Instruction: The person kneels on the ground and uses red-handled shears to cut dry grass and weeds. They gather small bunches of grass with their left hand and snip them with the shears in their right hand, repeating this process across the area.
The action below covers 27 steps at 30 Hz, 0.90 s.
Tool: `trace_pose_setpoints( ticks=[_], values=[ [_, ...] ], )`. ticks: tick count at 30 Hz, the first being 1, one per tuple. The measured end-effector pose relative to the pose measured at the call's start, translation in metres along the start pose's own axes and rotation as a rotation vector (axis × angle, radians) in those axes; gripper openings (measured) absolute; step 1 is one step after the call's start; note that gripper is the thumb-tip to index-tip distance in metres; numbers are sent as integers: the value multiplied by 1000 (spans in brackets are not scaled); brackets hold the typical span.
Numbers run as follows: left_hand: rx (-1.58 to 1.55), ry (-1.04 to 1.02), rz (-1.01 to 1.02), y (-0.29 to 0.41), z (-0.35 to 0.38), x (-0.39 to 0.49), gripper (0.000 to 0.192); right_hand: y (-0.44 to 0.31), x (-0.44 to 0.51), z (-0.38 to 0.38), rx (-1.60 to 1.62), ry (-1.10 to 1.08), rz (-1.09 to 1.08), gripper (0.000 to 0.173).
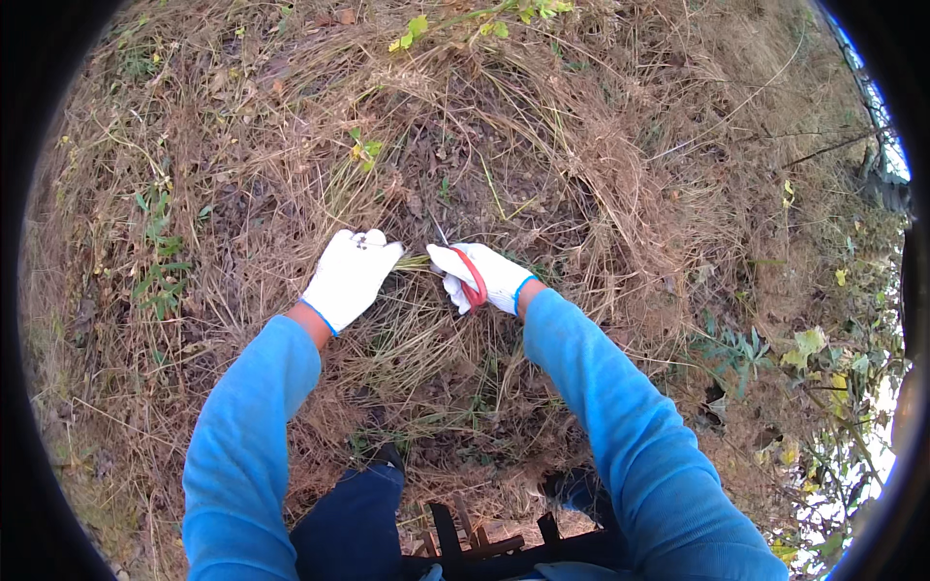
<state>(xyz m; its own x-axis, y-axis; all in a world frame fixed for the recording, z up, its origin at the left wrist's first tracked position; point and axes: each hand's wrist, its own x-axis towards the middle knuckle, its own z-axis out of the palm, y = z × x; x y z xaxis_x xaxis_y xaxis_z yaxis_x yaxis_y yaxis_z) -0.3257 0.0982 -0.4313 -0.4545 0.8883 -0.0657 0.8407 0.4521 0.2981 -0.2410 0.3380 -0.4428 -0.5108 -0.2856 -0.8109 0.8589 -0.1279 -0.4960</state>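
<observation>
My left hand [352,276], in a white knit glove with a blue cuff edge, is closed around a small bunch of yellow-green grass stems [413,263]. Those stems reach across to the fingers of my right hand [494,274], which wears a matching glove. A red looped handle [476,282] curves around the right hand, and a thin metal blade [441,232] points up and away from its fingertips; the tool looks like scissors or shears. The glove hides most of it. Below both hands, cut-looking dry stalks [414,327] lie loosely spread on the ground.
Dry brown grass [617,181] covers the ground, with a darker leaf-littered patch [450,167] ahead. Green weeds [163,254] grow at left, leafy plants [806,348] at right. My dark trouser leg [356,516] and a dark slatted object [472,541] are at the bottom.
</observation>
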Motion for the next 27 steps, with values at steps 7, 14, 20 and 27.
trace_pose_setpoints(
  ticks=[7, 14, 20, 27],
  values=[
    [34, -51, -15, 3, -4, -5, 13, -16, 29, 5, -84, -25, 15, 54],
    [48, 11, 37, 9, 0, -4, 15, -34, 37, 13, -251, 59, -25, 58],
    [67, -115, -63, 14, -14, -13, 20, -11, -4, 13, -351, 80, -79, 60],
    [-57, -34, -215, 49, -42, 26, 94, 90, -103, 20, -949, 120, 7, 87]
  ],
)
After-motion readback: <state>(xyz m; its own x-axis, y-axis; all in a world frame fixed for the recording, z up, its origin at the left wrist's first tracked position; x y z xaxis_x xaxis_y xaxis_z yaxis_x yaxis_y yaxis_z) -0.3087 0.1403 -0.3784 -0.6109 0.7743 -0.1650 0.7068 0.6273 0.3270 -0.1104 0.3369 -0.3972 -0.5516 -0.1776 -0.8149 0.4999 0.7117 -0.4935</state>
